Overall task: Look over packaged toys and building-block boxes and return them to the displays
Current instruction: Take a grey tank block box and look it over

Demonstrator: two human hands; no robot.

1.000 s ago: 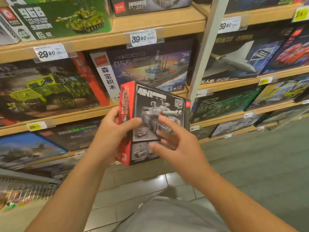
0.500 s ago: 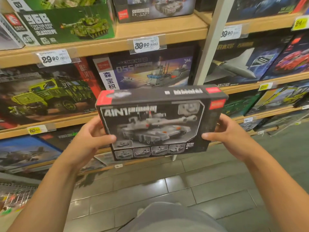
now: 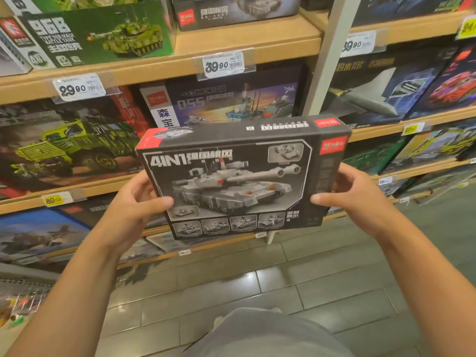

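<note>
Turned flat from its earlier edge-on tilt, the grey 4-in-1 tank building-block box [image 3: 237, 181] faces the viewer for inspection. Left hand [image 3: 139, 202] and right hand [image 3: 353, 194] each grip one end, thumbs in front. Beyond, wooden shelves [image 3: 247, 42] display similar boxed sets.

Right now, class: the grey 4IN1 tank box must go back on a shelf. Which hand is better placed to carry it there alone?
Probably the left hand. Its thumb lies well across the front of the 4IN1 tank box; the right hand pinches only the edge. The margin is slim.
</note>
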